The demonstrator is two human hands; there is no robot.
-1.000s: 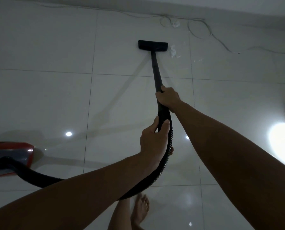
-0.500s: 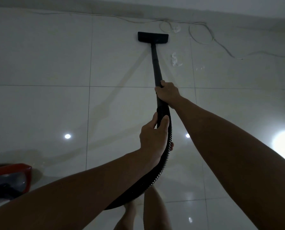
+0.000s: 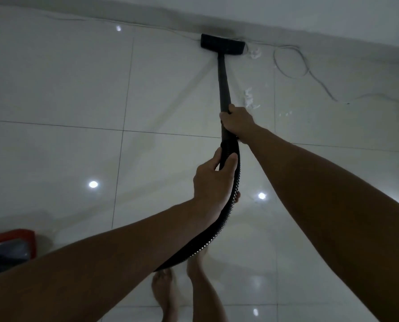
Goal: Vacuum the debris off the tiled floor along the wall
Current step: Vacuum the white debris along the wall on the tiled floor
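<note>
The black floor nozzle point(image 3: 222, 44) lies flat on the white tiles, right against the base of the wall point(image 3: 310, 17). Its black wand point(image 3: 222, 82) runs back toward me. My right hand point(image 3: 236, 123) grips the wand's near end. My left hand point(image 3: 213, 184) grips the ribbed black hose point(image 3: 219, 226) just behind it. White scraps of debris point(image 3: 254, 53) lie beside the nozzle's right end. Another clump of scraps point(image 3: 249, 98) lies to the right of the wand.
A thin white cable point(image 3: 291, 63) loops on the floor along the wall to the right. The red vacuum body point(image 3: 10, 248) sits at the lower left edge. My bare feet point(image 3: 164, 291) stand on the tiles below the hose.
The nozzle has been pushed forward from the open tile up to the wall. I have stepped closer, and the red vacuum body has slid lower in the view.
</note>
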